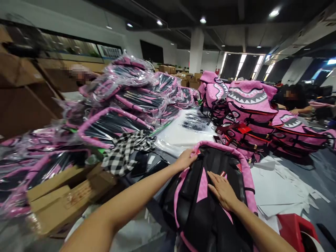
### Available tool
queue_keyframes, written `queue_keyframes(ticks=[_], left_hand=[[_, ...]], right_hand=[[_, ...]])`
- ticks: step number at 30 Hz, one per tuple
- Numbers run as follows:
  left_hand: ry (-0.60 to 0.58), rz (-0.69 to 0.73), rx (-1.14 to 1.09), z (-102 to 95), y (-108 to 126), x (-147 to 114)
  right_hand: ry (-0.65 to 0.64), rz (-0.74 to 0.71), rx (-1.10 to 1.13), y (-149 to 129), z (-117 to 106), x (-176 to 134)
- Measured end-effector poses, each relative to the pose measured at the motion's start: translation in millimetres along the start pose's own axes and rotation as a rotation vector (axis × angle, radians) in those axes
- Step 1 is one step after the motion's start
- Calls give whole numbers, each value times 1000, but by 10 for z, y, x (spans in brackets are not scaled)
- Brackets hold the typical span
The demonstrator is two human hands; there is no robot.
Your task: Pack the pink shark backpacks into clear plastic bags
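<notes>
A black backpack (189, 224) with pink trim lies back panel up in front of me, its top pointing away. At its upper left edge, my left hand (186, 161) is closed on the pink trim, close to a small red patch. My right hand (223, 190) rests flat on the black back panel with its fingers stretched out, beside a pink strap piece (202, 187). Part of the backpack's lower end is hidden by my right forearm and the frame edge.
Plastic-wrapped backpacks (136, 101) pile up at left and behind. Pink shark-mouth backpacks (249, 105) are stacked at right. Clear bags (183, 134), white sheets (278, 185), a red tape dispenser (295, 227), a checked cloth (126, 152) and a cardboard box (60, 203) surround me. A person (294, 99) works at far right.
</notes>
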State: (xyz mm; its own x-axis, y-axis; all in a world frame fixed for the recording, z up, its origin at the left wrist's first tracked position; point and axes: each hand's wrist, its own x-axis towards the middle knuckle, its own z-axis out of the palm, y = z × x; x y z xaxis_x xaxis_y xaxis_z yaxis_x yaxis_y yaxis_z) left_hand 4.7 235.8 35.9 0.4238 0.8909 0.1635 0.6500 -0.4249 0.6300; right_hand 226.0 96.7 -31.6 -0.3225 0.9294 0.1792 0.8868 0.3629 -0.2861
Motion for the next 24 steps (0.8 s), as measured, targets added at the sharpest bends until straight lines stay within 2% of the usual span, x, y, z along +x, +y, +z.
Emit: queue_keyframes(ticks=[3,5,7,10,12,17,20,22,24], left_hand=[[-18,-27,6,-84,-203,-678],[-38,-68,-28,-118,-285,-999],[-49,-130,-76,-171,-300,-1165],[-49,-183,-151,-234,-180,-1183],[-80,-198,-225,-198,-28,-1113],[-165,-255,-367,169,392,-947],[-249,-247,-374,305,545,-986],[-321,-215,-369,260,567,-1083],[-365,-159,-349,111,523,-1214]], right_hand=[[102,-12,-12,80,55,122],[50,-39,-95,33,-19,174],[-56,-65,-263,-86,-135,228],[-146,-89,-487,-256,-291,341],[-117,-54,-546,-290,-363,420],[98,137,-633,-255,-485,533],[32,149,-628,-322,-498,564],[-27,140,-603,-376,-472,578],[-50,136,-578,-398,-425,583]])
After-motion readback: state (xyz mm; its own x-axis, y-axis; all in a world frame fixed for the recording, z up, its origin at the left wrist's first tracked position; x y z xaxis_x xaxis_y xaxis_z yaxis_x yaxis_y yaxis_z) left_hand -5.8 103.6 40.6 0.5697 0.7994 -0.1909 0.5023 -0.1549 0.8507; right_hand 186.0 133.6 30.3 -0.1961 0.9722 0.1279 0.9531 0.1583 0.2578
